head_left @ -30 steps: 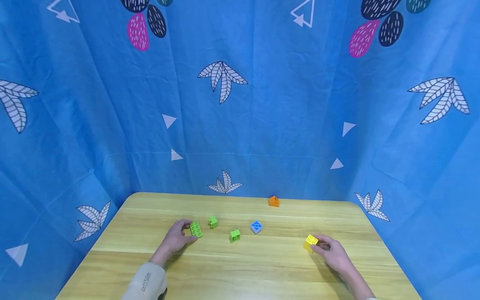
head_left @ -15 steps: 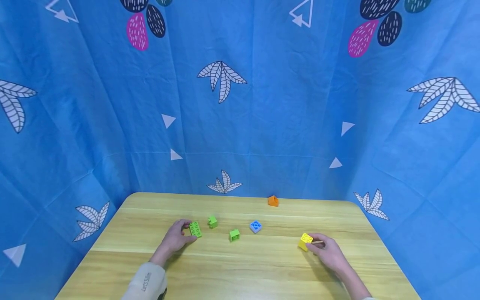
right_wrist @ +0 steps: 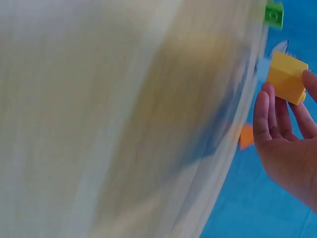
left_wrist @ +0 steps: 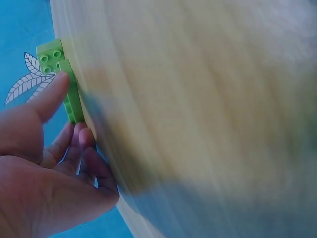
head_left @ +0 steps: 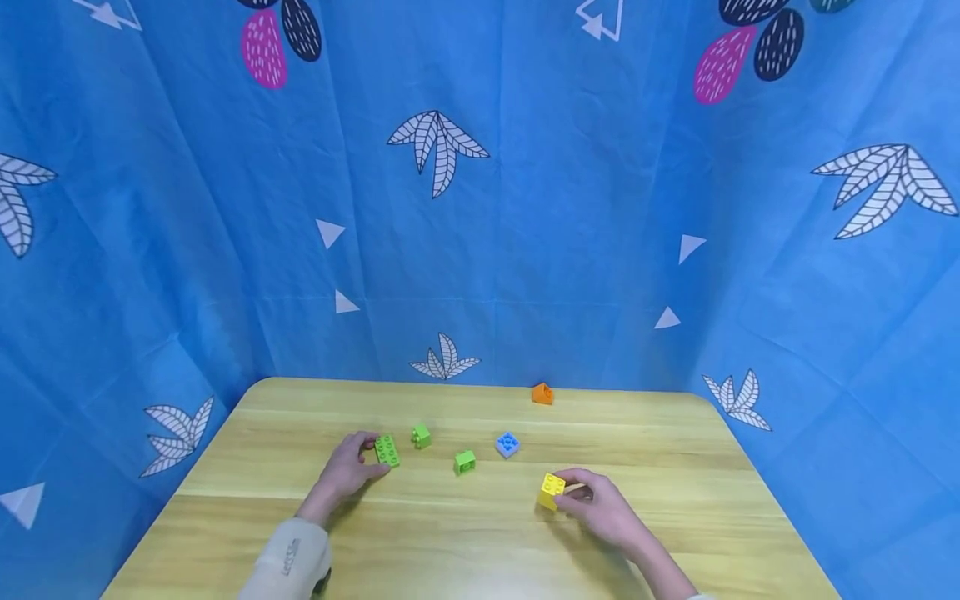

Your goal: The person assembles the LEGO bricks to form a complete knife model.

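Note:
On the left of the table, my left hand (head_left: 347,468) holds a flat green building brick (head_left: 387,451) between thumb and fingers, its studs facing up. The left wrist view shows the thumb on one end of that green brick (left_wrist: 73,96) and fingertips at the other. Right of centre, my right hand (head_left: 600,508) pinches a yellow block (head_left: 551,491) with studs on top. In the right wrist view the yellow block (right_wrist: 286,77) sits between thumb and fingers; whether it touches the table I cannot tell.
Two small green bricks, one (head_left: 421,436) near the left hand and another (head_left: 465,462) nearer the middle, lie on the wooden table (head_left: 420,533). A blue brick (head_left: 507,444) is beyond them. An orange brick (head_left: 542,393) lies by the back edge, before a blue curtain (head_left: 570,233).
My right hand has carried the yellow block leftward toward the middle of the table. My left hand stays at the green brick. The head view has tilted slightly.

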Motion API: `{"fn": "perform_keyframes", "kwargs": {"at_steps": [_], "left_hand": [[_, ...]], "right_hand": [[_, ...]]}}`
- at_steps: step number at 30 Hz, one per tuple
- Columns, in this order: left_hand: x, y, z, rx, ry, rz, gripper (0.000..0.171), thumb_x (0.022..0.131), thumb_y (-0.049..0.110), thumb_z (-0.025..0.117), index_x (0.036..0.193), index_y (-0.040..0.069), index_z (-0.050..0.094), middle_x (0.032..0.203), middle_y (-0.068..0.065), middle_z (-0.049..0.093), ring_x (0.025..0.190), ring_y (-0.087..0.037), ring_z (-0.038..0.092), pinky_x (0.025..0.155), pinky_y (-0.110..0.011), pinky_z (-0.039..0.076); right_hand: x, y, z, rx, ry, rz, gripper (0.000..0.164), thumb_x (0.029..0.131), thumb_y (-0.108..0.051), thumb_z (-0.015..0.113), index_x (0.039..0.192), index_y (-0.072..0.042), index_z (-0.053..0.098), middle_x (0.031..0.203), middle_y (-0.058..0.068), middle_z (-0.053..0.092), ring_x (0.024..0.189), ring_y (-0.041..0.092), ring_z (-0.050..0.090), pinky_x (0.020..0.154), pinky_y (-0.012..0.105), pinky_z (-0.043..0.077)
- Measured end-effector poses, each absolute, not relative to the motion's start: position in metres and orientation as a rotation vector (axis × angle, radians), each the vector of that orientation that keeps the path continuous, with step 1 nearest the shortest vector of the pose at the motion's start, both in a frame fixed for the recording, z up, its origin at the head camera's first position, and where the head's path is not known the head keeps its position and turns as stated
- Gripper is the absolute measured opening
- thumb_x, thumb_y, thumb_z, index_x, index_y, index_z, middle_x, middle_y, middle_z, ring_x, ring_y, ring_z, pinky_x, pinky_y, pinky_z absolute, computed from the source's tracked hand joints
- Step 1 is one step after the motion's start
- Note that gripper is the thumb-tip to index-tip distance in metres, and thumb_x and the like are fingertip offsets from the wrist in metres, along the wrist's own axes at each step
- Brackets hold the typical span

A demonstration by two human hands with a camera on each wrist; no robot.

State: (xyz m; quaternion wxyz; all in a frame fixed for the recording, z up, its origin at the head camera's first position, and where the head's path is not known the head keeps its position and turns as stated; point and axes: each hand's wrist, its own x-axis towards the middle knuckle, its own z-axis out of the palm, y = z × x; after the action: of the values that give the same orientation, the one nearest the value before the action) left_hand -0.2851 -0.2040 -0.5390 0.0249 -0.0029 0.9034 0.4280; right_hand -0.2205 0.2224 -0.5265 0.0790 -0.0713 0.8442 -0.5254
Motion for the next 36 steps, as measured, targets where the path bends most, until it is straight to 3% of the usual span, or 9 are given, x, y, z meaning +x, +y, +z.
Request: {"fn": "perform_keyframes", "kwargs": {"at_steps": [8, 15, 26, 36], "left_hand": [[-0.287, -0.204, -0.54, -0.019, 2.803, 1.31, 0.06, 0.09, 0.011, 0.08, 0.141, -0.004, 0.052, 0.133, -0.022, 0.057, 0.113, -0.035, 0.057, 0.097, -0.052, 0.051], [-0.286, -0.202, -0.539, -0.008, 2.814, 1.307, 0.059, 0.091, 0.01, 0.078, 0.141, -0.004, 0.052, 0.133, -0.023, 0.057, 0.115, -0.037, 0.058, 0.098, -0.053, 0.052], [-0.287, -0.205, -0.539, -0.009, 2.804, 1.303, 0.062, 0.09, 0.011, 0.079, 0.142, -0.004, 0.051, 0.133, -0.022, 0.057, 0.113, -0.035, 0.057, 0.097, -0.052, 0.051], [-0.287, -0.205, -0.539, -0.026, 2.786, 1.311, 0.061, 0.09, 0.01, 0.078, 0.143, -0.004, 0.05, 0.135, -0.023, 0.056, 0.117, -0.038, 0.057, 0.099, -0.055, 0.051]], "right_hand": [[-0.208, 0.188, -0.526, -0.398, 2.427, -1.487, 0.042, 0.092, -0.02, 0.077, 0.13, -0.004, 0.066, 0.127, 0.013, 0.068, 0.104, 0.022, 0.068, 0.085, 0.03, 0.061], [-0.2, 0.168, -0.528, -0.476, 2.377, -1.444, 0.037, 0.093, -0.024, 0.076, 0.127, -0.011, 0.069, 0.125, 0.006, 0.068, 0.105, 0.02, 0.066, 0.087, 0.028, 0.058], [-0.194, 0.154, -0.527, -0.504, 2.32, -1.432, 0.033, 0.092, -0.012, 0.076, 0.125, -0.008, 0.069, 0.115, 0.006, 0.071, 0.099, 0.021, 0.066, 0.082, 0.025, 0.057], [-0.192, 0.154, -0.529, -0.503, 2.307, -1.437, 0.033, 0.092, -0.011, 0.076, 0.124, -0.009, 0.07, 0.114, 0.004, 0.07, 0.098, 0.018, 0.066, 0.081, 0.023, 0.056]]}}
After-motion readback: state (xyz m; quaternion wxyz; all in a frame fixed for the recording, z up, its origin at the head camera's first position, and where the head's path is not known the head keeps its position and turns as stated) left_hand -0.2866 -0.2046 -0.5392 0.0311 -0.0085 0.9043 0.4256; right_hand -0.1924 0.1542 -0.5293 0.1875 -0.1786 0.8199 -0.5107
